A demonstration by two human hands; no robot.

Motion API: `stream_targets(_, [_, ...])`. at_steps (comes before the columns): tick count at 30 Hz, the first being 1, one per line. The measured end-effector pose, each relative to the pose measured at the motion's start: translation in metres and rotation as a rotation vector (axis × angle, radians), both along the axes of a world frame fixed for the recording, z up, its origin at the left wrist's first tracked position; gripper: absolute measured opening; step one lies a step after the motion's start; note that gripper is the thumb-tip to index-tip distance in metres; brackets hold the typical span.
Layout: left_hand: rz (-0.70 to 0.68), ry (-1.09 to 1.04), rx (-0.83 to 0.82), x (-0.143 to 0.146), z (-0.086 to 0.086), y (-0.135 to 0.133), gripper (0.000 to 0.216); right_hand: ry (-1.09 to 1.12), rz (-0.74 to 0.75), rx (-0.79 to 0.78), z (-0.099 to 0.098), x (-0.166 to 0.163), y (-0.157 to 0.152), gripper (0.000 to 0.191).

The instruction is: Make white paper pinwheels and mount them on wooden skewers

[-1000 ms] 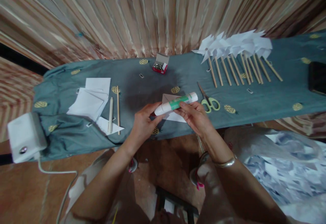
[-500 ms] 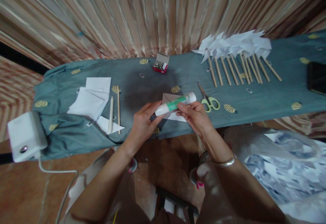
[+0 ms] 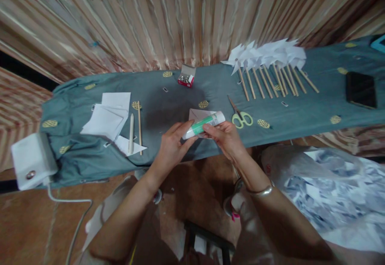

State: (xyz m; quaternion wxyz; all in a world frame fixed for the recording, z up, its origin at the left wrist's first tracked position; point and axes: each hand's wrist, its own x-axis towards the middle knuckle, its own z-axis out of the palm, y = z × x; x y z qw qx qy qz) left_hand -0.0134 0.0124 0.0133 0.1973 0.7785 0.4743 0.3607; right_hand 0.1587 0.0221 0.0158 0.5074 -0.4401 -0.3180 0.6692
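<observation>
Both hands hold a white and green glue stick (image 3: 204, 124) just above the front edge of a grey-green cloth-covered board (image 3: 168, 104). My left hand (image 3: 173, 146) grips its left end, fingers closed round the cap end. My right hand (image 3: 224, 136) pinches the middle of the tube. Under the glue stick lies a folded piece of white paper (image 3: 197, 115). Green-handled scissors (image 3: 240, 116) lie just right of my right hand.
White paper squares (image 3: 105, 116), a white stick (image 3: 131, 133) and a thin wooden stick (image 3: 139, 127) lie at left. A small red box of pins (image 3: 184, 76) sits at the back. Several paper pinwheels on wooden sticks (image 3: 267, 66) lie at right, beside a black phone (image 3: 360, 89). A white device (image 3: 33, 160) sits far left.
The view has shifted a little, so everything sits slightly left and lower in frame. Both hands keep hold of the glue stick, which has come a bit closer to me.
</observation>
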Motion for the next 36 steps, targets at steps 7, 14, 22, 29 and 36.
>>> stream_targets(7, [0.172,-0.071,-0.099,-0.016,-0.005,0.008,0.033,-0.351,-0.021,0.253,-0.005,0.027,-0.01,0.035])
stream_targets(14, [0.327,0.173,0.023,-0.06,-0.025,0.034,0.032,-1.18,0.093,0.698,-0.02,0.06,-0.025,0.035])
stream_targets(22, [-0.12,0.29,0.227,0.003,-0.014,0.014,0.024,-1.259,0.179,0.753,-0.029,0.059,-0.028,0.042])
stream_targets(29, [-0.198,0.317,0.209,0.023,-0.023,0.012,0.017,-1.223,0.205,0.729,-0.027,0.063,-0.025,0.044])
stream_targets(36, [-0.198,0.407,0.289,0.022,-0.019,0.009,0.018,-1.154,0.162,0.679,-0.021,0.061,-0.023,0.039])
